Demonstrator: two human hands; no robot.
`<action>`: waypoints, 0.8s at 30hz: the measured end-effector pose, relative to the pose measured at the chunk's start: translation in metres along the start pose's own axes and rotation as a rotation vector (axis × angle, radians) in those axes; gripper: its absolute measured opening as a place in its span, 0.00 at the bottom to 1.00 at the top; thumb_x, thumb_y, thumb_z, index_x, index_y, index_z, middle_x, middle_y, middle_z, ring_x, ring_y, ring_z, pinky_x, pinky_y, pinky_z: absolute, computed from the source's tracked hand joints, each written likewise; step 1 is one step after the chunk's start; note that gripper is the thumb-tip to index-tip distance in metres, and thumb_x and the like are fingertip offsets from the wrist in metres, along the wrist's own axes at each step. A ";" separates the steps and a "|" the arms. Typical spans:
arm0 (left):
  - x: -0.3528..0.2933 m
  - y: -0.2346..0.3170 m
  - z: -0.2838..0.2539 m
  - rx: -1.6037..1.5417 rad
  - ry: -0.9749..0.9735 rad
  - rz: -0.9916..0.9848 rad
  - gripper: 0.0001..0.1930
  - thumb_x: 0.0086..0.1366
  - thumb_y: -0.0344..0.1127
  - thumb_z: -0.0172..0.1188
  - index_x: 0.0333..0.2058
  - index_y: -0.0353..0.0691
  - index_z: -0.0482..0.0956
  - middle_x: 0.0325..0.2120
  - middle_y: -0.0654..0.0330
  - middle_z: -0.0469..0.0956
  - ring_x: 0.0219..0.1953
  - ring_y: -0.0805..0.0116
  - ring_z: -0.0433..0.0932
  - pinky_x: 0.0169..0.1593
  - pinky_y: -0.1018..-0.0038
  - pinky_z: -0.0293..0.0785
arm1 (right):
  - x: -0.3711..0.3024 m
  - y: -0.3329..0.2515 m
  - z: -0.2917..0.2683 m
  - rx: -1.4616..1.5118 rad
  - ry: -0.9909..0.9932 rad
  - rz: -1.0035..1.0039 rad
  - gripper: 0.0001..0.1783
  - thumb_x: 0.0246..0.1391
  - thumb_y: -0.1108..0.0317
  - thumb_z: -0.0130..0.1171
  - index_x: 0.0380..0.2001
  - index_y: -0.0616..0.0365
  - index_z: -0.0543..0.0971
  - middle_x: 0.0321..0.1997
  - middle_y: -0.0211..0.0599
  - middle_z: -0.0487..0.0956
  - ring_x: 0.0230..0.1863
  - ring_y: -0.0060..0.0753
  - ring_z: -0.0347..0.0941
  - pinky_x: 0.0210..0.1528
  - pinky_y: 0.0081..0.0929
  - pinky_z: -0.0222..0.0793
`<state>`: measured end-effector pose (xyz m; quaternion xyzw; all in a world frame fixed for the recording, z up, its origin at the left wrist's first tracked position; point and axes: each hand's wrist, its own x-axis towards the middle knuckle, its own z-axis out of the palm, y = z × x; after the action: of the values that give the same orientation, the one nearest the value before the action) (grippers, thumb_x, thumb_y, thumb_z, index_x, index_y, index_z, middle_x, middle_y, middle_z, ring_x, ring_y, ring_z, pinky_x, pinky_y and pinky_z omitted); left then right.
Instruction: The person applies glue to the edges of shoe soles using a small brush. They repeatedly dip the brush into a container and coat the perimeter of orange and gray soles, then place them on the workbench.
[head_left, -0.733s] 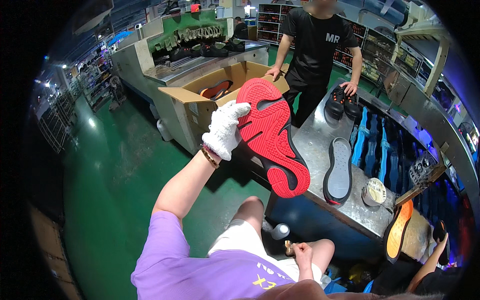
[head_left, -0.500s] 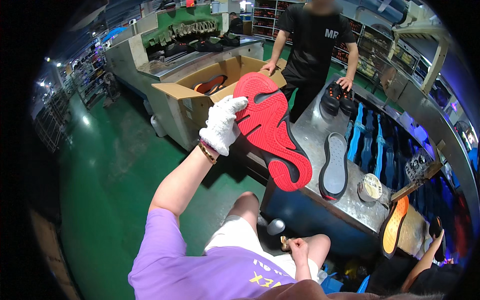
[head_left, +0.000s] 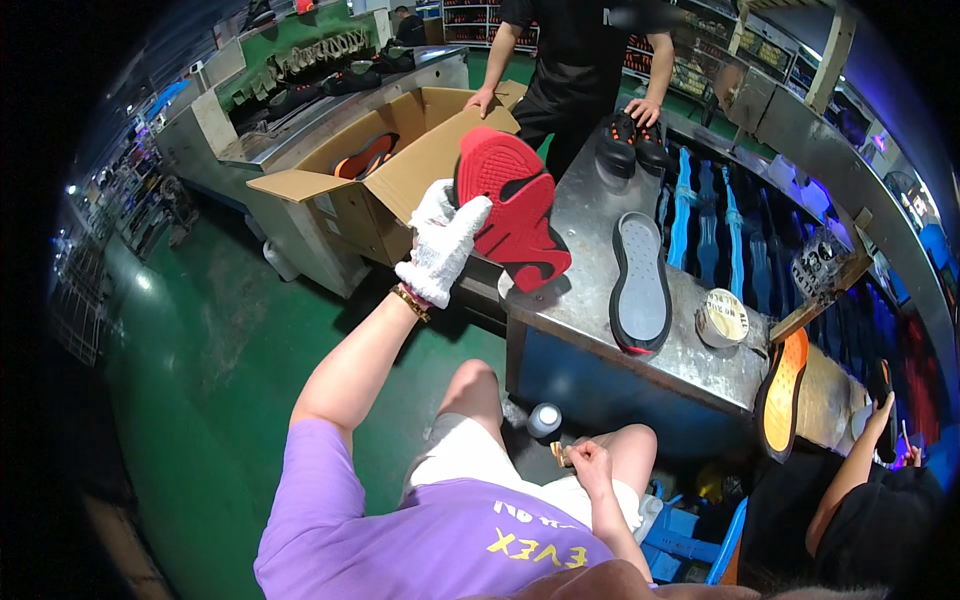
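My left hand (head_left: pixel 440 245), in a white glove, grips a red shoe sole (head_left: pixel 500 200) with black edging by its left side. The sole is held up and tilted, its red tread showing, between a cardboard box and the metal bench. Down by my lap, my bare right hand (head_left: pixel 592 468) pinches a small tan, brush-like thing (head_left: pixel 560 454). Closest to the sole on the bench (head_left: pixel 560 300) lies another sole (head_left: pixel 642 285) with a grey inside and black rim. A whitish tub (head_left: pixel 722 318) stands to its right.
A co-worker (head_left: pixel 570 70) in black touches the open cardboard box (head_left: pixel 345 225) and a pair of black shoes (head_left: pixel 635 145). An orange-and-black sole (head_left: pixel 783 390) overhangs the bench edge near a wooden bar (head_left: pixel 820 300). Another person's arm (head_left: pixel 850 470) reaches in at right.
The red sole has tipped back and looks foreshortened, moving a little left and up with my left hand. My view has shifted rightward. The right hand stays at my lap.
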<state>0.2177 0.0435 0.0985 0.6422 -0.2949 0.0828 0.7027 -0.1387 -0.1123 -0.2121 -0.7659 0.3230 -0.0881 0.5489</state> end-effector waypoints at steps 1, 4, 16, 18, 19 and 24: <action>0.000 0.004 0.003 0.010 -0.078 -0.016 0.15 0.67 0.32 0.68 0.50 0.34 0.78 0.41 0.61 0.83 0.43 0.74 0.80 0.49 0.74 0.77 | 0.001 0.003 0.001 -0.005 -0.002 -0.003 0.13 0.56 0.64 0.69 0.24 0.62 0.81 0.22 0.29 0.80 0.25 0.17 0.71 0.29 0.23 0.68; 0.002 0.033 0.021 0.145 -0.266 0.008 0.23 0.63 0.42 0.71 0.48 0.32 0.77 0.37 0.56 0.84 0.38 0.75 0.79 0.44 0.72 0.79 | 0.001 0.006 -0.002 -0.028 0.018 0.005 0.14 0.56 0.63 0.70 0.24 0.62 0.81 0.20 0.28 0.79 0.23 0.16 0.69 0.27 0.23 0.66; 0.036 0.046 0.051 0.117 -0.412 -0.160 0.23 0.65 0.45 0.69 0.50 0.33 0.79 0.41 0.59 0.82 0.44 0.74 0.78 0.49 0.73 0.76 | -0.004 -0.004 0.000 0.201 -0.017 0.009 0.11 0.58 0.67 0.69 0.27 0.63 0.82 0.23 0.25 0.79 0.23 0.15 0.70 0.28 0.19 0.66; 0.051 0.037 0.049 0.170 -0.387 -0.198 0.28 0.64 0.51 0.68 0.53 0.34 0.79 0.45 0.54 0.83 0.47 0.69 0.80 0.51 0.71 0.76 | 0.005 -0.008 -0.004 0.262 -0.059 -0.038 0.09 0.59 0.69 0.68 0.29 0.63 0.82 0.28 0.28 0.81 0.27 0.17 0.73 0.32 0.19 0.68; 0.054 0.040 0.050 0.208 -0.372 -0.215 0.28 0.64 0.51 0.68 0.53 0.35 0.79 0.45 0.54 0.83 0.47 0.68 0.80 0.52 0.70 0.76 | 0.011 -0.029 -0.010 0.261 -0.098 -0.060 0.08 0.59 0.69 0.68 0.29 0.63 0.82 0.32 0.30 0.82 0.31 0.19 0.75 0.35 0.20 0.71; 0.071 0.028 0.042 0.264 -0.364 -0.164 0.27 0.64 0.51 0.68 0.53 0.36 0.80 0.45 0.55 0.84 0.47 0.66 0.80 0.54 0.67 0.75 | 0.055 -0.201 -0.047 0.206 -0.198 -0.605 0.07 0.61 0.70 0.65 0.33 0.63 0.80 0.70 0.46 0.71 0.52 0.25 0.78 0.48 0.23 0.74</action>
<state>0.2482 -0.0107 0.1596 0.7546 -0.3503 -0.0539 0.5523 -0.0386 -0.1439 -0.0255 -0.7723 0.0156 -0.2045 0.6012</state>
